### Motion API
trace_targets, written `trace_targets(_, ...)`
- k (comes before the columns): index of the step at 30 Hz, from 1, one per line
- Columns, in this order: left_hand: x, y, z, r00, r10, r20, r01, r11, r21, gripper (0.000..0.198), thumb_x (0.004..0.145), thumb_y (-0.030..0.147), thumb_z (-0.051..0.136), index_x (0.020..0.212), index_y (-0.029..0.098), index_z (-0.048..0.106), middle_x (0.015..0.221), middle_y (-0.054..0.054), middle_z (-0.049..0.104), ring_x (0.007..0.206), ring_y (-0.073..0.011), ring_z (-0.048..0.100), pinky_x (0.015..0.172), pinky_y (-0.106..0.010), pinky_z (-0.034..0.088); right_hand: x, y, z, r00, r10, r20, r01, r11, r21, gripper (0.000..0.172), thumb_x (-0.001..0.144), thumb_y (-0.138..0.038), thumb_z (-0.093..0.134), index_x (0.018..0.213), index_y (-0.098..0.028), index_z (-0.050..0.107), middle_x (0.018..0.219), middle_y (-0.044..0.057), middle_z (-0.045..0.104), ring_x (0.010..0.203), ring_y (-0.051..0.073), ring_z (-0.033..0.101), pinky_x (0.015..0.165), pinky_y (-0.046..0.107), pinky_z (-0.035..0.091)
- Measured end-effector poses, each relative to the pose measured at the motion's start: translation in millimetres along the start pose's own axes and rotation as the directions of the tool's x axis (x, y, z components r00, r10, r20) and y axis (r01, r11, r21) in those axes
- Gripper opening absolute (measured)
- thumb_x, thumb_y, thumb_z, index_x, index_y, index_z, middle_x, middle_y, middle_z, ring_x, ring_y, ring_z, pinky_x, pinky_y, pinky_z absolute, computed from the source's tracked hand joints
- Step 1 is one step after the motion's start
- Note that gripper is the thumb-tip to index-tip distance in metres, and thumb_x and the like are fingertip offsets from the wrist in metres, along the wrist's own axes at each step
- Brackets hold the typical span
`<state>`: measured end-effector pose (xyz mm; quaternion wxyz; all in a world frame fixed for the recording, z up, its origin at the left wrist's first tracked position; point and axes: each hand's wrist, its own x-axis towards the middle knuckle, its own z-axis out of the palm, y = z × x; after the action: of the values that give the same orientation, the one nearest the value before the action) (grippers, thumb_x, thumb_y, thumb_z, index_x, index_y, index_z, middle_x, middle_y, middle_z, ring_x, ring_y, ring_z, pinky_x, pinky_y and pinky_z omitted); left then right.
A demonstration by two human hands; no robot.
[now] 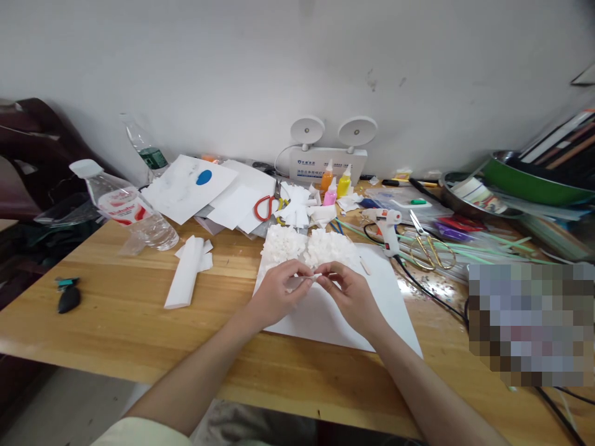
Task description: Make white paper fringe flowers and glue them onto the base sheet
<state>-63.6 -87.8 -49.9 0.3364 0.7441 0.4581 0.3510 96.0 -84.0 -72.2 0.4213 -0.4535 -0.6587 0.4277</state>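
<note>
My left hand (284, 286) and my right hand (344, 290) meet over a white paper sheet (307, 319). Between their fingertips they pinch a small white piece of paper (315, 277), partly hidden by the fingers. Just beyond the hands, two mounds of crumpled white paper bits (331, 248) lie side by side on the sheet's far part. A thin wooden stick (365, 266) rests to the right of the mounds.
A folded white paper strip (185, 272) and a water bottle (134, 210) are at left. Red-handled scissors (264, 209) and small paint bottles (330, 193) sit behind. A glue gun (387, 228), its cord and gold scissors (430, 248) lie to the right.
</note>
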Motion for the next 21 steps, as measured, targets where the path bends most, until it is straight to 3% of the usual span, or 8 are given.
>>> trace_targets(10, 0.5, 0.0, 0.0, 0.999, -0.022, -0.024, 0.022, 1.000, 0.014, 0.010, 0.079, 0.022, 0.048, 0.077, 0.017, 0.056, 0.078, -0.001, 0.061, 0.074, -0.0119, 0.054, 0.068, -0.022, 0.041, 1.1, -0.3, -1.0, 1.000, 0.030, 0.007, -0.030, 0.999, 0.013, 0.011, 0.079, -0.028, 0.052, 0.083, -0.019, 0.056, 0.079, 0.003, 0.061, 0.074, 0.016, 0.056, 0.071, 0.029, 0.045)
trace_targets(21, 0.7, -4.5, 1.9, 0.991, -0.111, -0.074, 0.110, 0.994, -0.019, 0.012, 0.076, 0.026, 0.050, 0.072, 0.017, 0.057, 0.071, 0.000, 0.061, 0.069, -0.0117, 0.056, 0.064, -0.021, 0.044, -1.7, -4.7, -0.7, 0.994, -0.052, 0.095, 0.052, 0.999, -0.001, 0.010, 0.081, -0.028, 0.048, 0.080, -0.019, 0.053, 0.078, 0.002, 0.057, 0.072, 0.014, 0.053, 0.069, 0.028, 0.043)
